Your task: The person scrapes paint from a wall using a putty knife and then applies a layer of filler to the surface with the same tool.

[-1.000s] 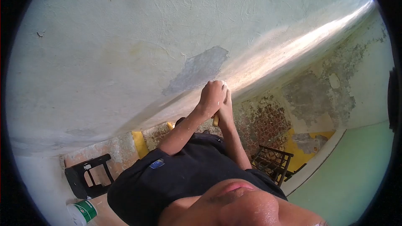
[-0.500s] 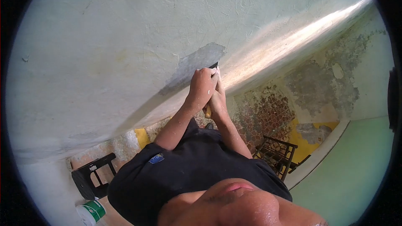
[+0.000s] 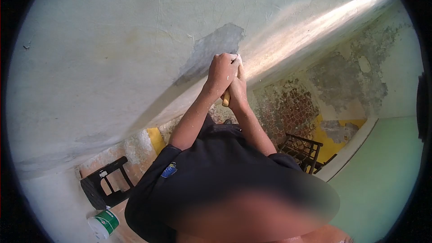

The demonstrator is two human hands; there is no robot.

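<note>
My left hand [image 3: 221,69] is closed over the front of a scraper, close to the wall [image 3: 112,63]. My right hand [image 3: 238,91] is wrapped round the same tool just beside and below it. The end of the scraper's yellowish wooden handle [image 3: 226,99] sticks out between my wrists; its blade is hidden by my fingers. White specks dot both hands and forearms. Just above my fingers, a grey bare patch [image 3: 216,45] with ragged edges shows in the pale green, textured wall coating.
A black stool [image 3: 104,184] and a white and green bucket [image 3: 104,223] are at the lower left. A dark metal rack [image 3: 300,150] is at the right, by a peeling wall [image 3: 351,85] with yellow paint [image 3: 326,146]. Patterned tiles [image 3: 292,112] cover part of the floor.
The view has tilted, so the wall patch, hands and stool sit higher in the picture. Both hands are slightly lower relative to the patch, and the dark blade seen before is now hidden.
</note>
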